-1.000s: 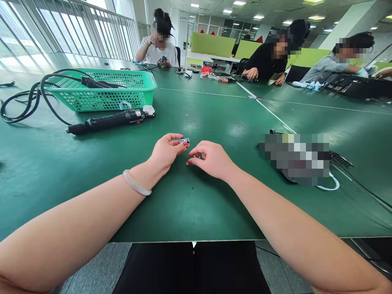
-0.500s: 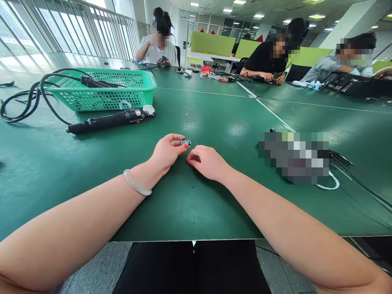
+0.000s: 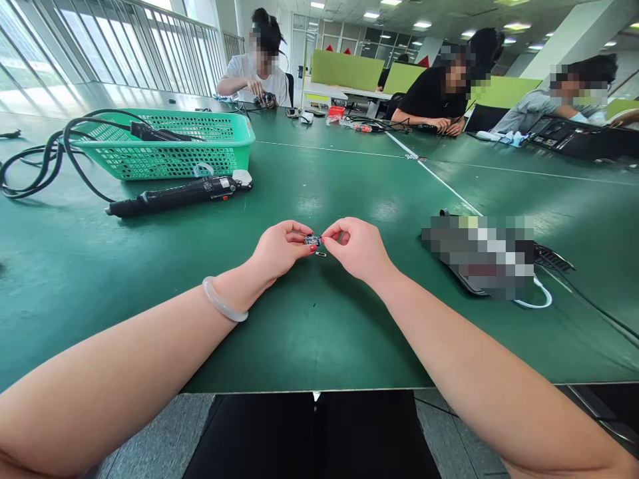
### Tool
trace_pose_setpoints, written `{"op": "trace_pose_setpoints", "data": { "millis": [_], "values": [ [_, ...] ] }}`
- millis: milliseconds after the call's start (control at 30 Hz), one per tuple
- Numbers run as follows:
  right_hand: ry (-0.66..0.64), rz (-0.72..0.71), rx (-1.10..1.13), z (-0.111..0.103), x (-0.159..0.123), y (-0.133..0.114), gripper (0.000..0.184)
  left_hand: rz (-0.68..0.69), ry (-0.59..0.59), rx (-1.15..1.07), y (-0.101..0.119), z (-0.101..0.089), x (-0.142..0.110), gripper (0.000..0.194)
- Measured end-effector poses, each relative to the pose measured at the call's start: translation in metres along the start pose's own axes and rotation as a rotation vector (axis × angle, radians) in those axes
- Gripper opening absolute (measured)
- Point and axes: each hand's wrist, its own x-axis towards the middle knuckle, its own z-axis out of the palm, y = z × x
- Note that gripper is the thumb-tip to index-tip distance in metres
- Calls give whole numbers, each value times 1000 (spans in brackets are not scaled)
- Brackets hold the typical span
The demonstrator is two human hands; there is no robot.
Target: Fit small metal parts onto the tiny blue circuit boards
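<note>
A small circuit board with dark and pale parts is pinched between the thumb and fingers of my left hand, just above the table. From the right, my right hand has its thumb and forefinger closed at the board's right edge. A tiny pale rectangular piece lies on the green table just below the board. Its kind is too small to make out.
Left of my hands lies a black electric screwdriver, in front of a green mesh basket with a black cable. A blurred-out dark object with a white cord lies to the right. Several people sit at the table's far side.
My right hand has risen from the table to the circuit board's right edge. The board has shifted slightly right and down. The tiny piece on the table now shows.
</note>
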Motion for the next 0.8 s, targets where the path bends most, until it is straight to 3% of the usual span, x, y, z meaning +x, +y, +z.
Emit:
{"op": "trace_pose_setpoints", "data": {
  "millis": [200,500,800],
  "values": [
    [-22,62,16,2,-2,0,11,35,-23,129,0,1,-3,26],
    [-17,72,41,2,-3,-3,12,13,-6,142,2,1,-3,25],
    [-19,96,108,-3,1,0,25,-80,-3,-83,3,2,-5,24]
  ]
}}
